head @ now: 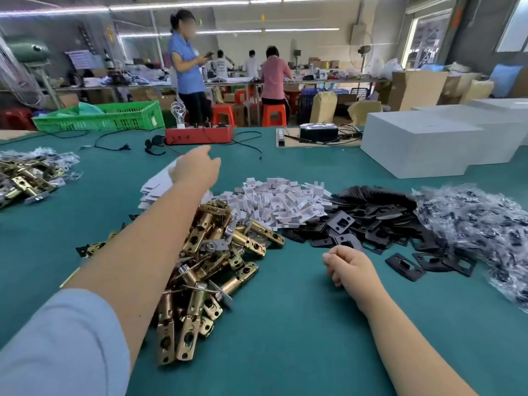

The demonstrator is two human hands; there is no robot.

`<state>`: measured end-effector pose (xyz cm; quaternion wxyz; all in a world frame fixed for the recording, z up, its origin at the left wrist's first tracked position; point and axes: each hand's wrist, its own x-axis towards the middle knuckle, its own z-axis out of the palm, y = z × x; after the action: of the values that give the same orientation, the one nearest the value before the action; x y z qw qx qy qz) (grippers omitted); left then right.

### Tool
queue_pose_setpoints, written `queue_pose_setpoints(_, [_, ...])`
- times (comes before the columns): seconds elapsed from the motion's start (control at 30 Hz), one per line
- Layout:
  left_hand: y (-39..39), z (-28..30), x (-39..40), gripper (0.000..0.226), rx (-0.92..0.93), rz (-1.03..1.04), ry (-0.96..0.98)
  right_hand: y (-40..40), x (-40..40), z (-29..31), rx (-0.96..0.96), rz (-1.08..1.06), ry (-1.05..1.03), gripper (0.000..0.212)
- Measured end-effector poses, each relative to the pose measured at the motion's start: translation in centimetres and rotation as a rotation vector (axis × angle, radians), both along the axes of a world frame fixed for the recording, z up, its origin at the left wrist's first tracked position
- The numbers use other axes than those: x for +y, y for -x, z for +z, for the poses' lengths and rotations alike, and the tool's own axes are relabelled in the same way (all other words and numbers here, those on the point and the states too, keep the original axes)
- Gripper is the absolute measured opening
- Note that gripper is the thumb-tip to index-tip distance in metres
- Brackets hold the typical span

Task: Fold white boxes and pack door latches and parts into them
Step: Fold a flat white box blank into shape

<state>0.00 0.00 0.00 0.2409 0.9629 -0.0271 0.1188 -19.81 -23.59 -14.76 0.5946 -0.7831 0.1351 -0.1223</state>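
Our left hand (197, 167) reaches out over the flat white boxes (155, 190) at the far side of the latch pile (211, 252); we cannot tell how its fingers lie. Our right hand (347, 265) rests on the green table (285, 324) with fingers curled in, holding nothing, just beside the black plates (371, 224). White inserts (283, 201) lie between latches and plates.

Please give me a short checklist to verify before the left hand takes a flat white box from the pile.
1. Left hand over the flat white boxes: ok.
2. Left hand holds nothing: ok, fingers relaxed.
3. Right hand free: cannot tell, fingers curled.
4. Brass latches within reach: ok.
5. Black plates and white inserts near: ok.
6. Bare table to fold on: ok.
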Motion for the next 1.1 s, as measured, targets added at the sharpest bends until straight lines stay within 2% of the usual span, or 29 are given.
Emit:
queue_pose_setpoints(0.1, [-0.9,-0.5,1.3,0.053,0.116,0.186,-0.313,-0.1,0.0,0.1,0.016,-0.003,-0.006,0.024])
queue_pose_setpoints(0.17, [-1.4,-0.8,1.7,0.054,0.214,0.266,-0.439,-0.1,0.0,0.0,0.01,0.002,-0.02,0.023])
queue_pose_setpoints(0.3, [-2.0,-1.2,1.7,0.044,0.392,0.256,-0.443,0.0,0.1,0.2,0.01,0.003,-0.02,0.021])
queue_pose_setpoints(0.47, [-2.0,-1.5,2.3,0.014,0.244,0.247,-0.395,0.0,0.2,0.5,0.024,-0.011,-0.016,0.019])
queue_pose_setpoints(0.8, [-3.0,-0.7,2.9,0.026,0.112,0.211,-0.48,0.1,0.3,0.9,0.036,-0.036,-0.023,0.017])
queue_pose_setpoints(1.0, [-1.9,0.4,2.6,0.019,0.019,0.075,-0.535,0.2,0.4,1.0,0.037,-0.038,-0.041,0.017])
queue_pose_setpoints(1.1, [-0.3,2.5,1.8,0.012,-0.108,0.083,-0.586,0.3,0.4,1.0,0.037,-0.034,-0.034,0.017])
